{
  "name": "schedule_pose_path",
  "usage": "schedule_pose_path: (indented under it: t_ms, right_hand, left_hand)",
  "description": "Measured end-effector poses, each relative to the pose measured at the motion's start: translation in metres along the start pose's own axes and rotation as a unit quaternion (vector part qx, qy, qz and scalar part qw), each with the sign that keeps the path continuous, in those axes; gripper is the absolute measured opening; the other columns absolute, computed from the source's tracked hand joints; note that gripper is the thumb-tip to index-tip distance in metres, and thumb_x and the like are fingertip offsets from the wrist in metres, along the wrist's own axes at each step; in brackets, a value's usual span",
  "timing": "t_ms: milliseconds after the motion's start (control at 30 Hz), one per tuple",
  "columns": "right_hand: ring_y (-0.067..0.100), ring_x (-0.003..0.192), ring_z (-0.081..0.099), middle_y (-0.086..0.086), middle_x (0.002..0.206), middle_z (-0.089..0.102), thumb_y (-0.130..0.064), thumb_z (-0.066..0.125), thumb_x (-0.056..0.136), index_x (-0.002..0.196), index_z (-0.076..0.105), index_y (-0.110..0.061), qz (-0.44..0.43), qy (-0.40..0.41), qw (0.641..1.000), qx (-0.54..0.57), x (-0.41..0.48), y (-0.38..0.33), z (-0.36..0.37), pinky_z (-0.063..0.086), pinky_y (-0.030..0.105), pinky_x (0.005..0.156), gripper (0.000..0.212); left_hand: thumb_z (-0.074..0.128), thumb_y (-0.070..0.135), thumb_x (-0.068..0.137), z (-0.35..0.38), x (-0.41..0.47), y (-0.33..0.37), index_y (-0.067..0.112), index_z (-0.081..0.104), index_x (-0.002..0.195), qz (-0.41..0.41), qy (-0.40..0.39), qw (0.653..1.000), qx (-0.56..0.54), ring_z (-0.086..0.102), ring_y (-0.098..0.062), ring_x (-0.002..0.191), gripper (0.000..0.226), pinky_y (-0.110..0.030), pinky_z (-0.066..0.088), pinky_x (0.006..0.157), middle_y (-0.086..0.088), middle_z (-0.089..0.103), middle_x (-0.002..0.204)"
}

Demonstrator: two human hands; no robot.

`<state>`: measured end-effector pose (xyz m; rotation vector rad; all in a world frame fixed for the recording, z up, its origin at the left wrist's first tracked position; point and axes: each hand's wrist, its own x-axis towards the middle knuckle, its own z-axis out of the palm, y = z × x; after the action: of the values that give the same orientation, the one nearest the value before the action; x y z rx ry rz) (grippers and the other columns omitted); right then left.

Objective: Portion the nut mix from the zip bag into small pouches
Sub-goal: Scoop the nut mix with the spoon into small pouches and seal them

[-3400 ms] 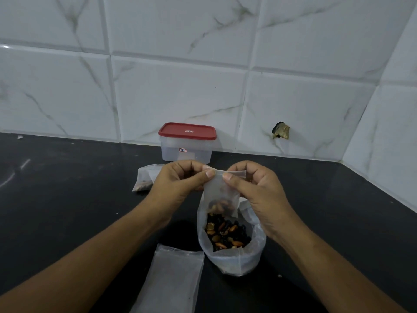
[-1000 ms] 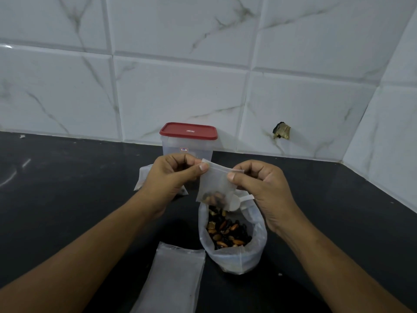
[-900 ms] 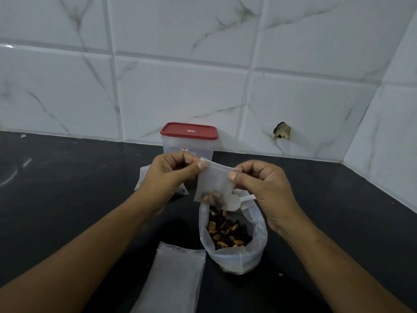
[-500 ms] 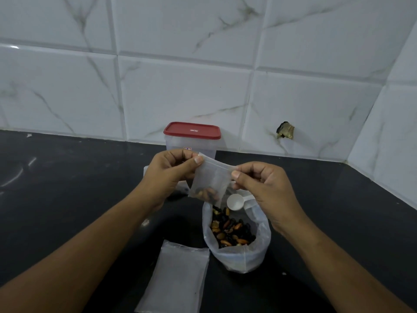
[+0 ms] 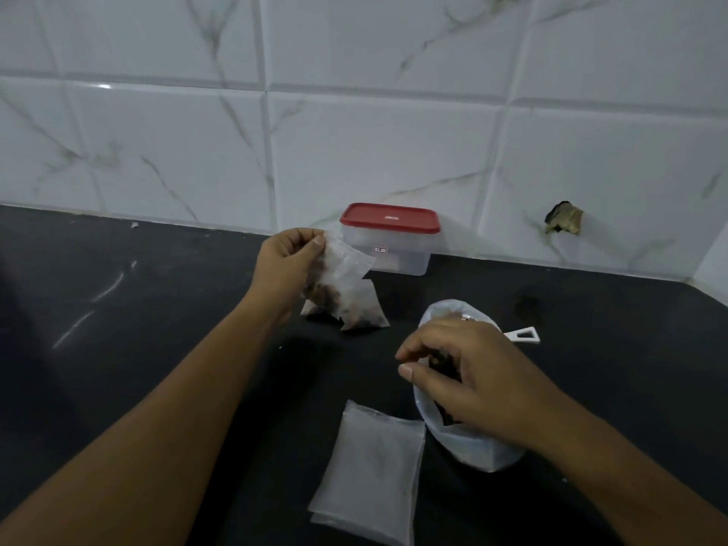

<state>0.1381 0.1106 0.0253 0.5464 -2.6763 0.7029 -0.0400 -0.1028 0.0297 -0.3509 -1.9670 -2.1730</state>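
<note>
Left hand (image 5: 289, 266) pinches the top of a filled small pouch (image 5: 346, 262) between thumb and fingers, holding it over another filled pouch (image 5: 372, 313) that lies on the black counter (image 5: 118, 348), near the back edge. Right hand (image 5: 472, 380) hovers over the zip bag (image 5: 468, 447) mouth, fingers loosely curled and apart, gripping nothing visible. Zip bag stands mid-counter with nut mix (image 5: 445, 415) inside. White scoop handle (image 5: 522, 334) sticks out behind it. Flat empty pouches (image 5: 370, 470) lie just left of the bag. Red-lidded container (image 5: 390, 238) sits against the tiled wall (image 5: 354, 112).
</note>
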Motion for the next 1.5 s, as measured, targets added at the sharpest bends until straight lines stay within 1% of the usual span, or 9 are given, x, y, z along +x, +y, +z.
schedule_pose_path:
  t_ms: [167,333,500,567,667,833,1167,1400,1500]
  right_hand:
    - [-0.003,0.103,0.064,-0.023,0.099,0.071,-0.061,0.059,0.091,0.102,0.077,-0.034,-0.028,-0.038,0.999,-0.028,-0.001,-0.011,0.001,0.052,0.027,0.091,0.035]
    - [-0.006,0.114,0.053,-0.024,0.116,0.065,-0.079,0.053,0.085,0.111,0.074,-0.036,-0.016,-0.120,0.988,-0.097,-0.002,-0.022,0.000,0.043,0.026,0.103,0.055]
    - [-0.008,0.121,0.044,-0.024,0.127,0.061,-0.067,0.064,0.089,0.117,0.073,-0.035,-0.018,-0.162,0.979,-0.121,-0.003,-0.026,-0.002,0.027,0.020,0.104,0.044]
    - [-0.006,0.120,0.047,-0.023,0.123,0.063,-0.064,0.065,0.090,0.112,0.073,-0.035,-0.021,-0.166,0.979,-0.116,-0.002,-0.026,-0.002,0.030,0.021,0.107,0.037]
    - [-0.004,0.115,0.053,-0.020,0.114,0.066,-0.059,0.068,0.090,0.101,0.074,-0.034,-0.023,-0.177,0.978,-0.106,-0.001,-0.024,-0.002,0.037,0.024,0.107,0.028]
    - [-0.002,0.109,0.058,-0.019,0.107,0.068,-0.045,0.076,0.090,0.091,0.074,-0.032,0.000,-0.174,0.982,-0.069,-0.001,-0.022,0.000,0.048,0.027,0.098,0.013]
    - [0.004,0.093,0.069,-0.012,0.090,0.075,-0.029,0.078,0.091,0.086,0.077,-0.025,0.028,-0.129,0.990,0.056,-0.001,-0.013,0.005,0.057,0.033,0.086,0.007]
    - [0.004,0.069,0.069,-0.010,0.081,0.074,-0.017,0.074,0.095,0.088,0.075,-0.019,0.057,-0.086,0.984,0.148,-0.001,-0.013,0.004,0.053,0.020,0.063,0.008]
    - [0.010,0.071,0.069,-0.006,0.082,0.074,-0.013,0.074,0.094,0.088,0.073,-0.018,0.070,-0.026,0.980,0.187,0.000,-0.015,-0.001,0.058,0.026,0.064,0.008]
  left_hand:
    - [0.057,0.004,0.100,-0.009,0.007,-0.013,0.009,0.064,0.107,0.012,0.026,0.993,0.110,0.061,0.004,0.053,0.011,-0.014,0.048,0.048,-0.001,0.065,0.084]
    - [0.048,-0.001,0.094,-0.009,0.009,-0.025,0.018,0.069,0.094,-0.004,0.015,0.979,0.204,0.065,-0.017,0.075,0.028,-0.022,0.053,0.053,-0.004,0.070,0.087]
    - [0.054,0.014,0.099,-0.008,0.007,-0.029,0.024,0.072,0.101,-0.007,-0.016,0.965,0.261,0.066,-0.012,0.093,0.021,-0.025,0.059,0.060,0.007,0.068,0.103]
    - [0.056,0.017,0.099,-0.008,0.006,-0.031,0.026,0.071,0.103,-0.010,-0.026,0.961,0.274,0.067,-0.014,0.093,0.018,-0.035,0.063,0.070,0.008,0.067,0.104]
    - [0.057,0.016,0.099,-0.007,0.004,-0.029,0.024,0.071,0.109,0.004,-0.024,0.954,0.300,0.065,-0.010,0.088,0.018,-0.027,0.056,0.068,0.006,0.068,0.103]
    - [0.059,0.015,0.097,-0.004,0.002,-0.026,0.020,0.072,0.113,0.035,-0.014,0.940,0.340,0.061,-0.014,0.101,0.021,-0.037,0.056,0.089,0.009,0.062,0.100]
    - [0.065,0.021,0.095,0.004,0.003,-0.027,0.024,0.072,0.111,0.107,-0.002,0.924,0.367,0.062,-0.015,0.110,0.018,-0.042,0.056,0.096,0.002,0.066,0.122]
    - [0.066,0.023,0.096,0.012,-0.006,-0.020,0.025,0.071,0.108,0.163,0.004,0.927,0.336,0.058,-0.008,0.102,0.014,-0.027,0.051,0.089,0.004,0.063,0.118]
    - [0.066,0.024,0.096,0.016,-0.008,-0.017,0.029,0.069,0.103,0.173,0.002,0.938,0.302,0.060,-0.005,0.098,0.009,-0.024,0.051,0.085,0.006,0.065,0.112]
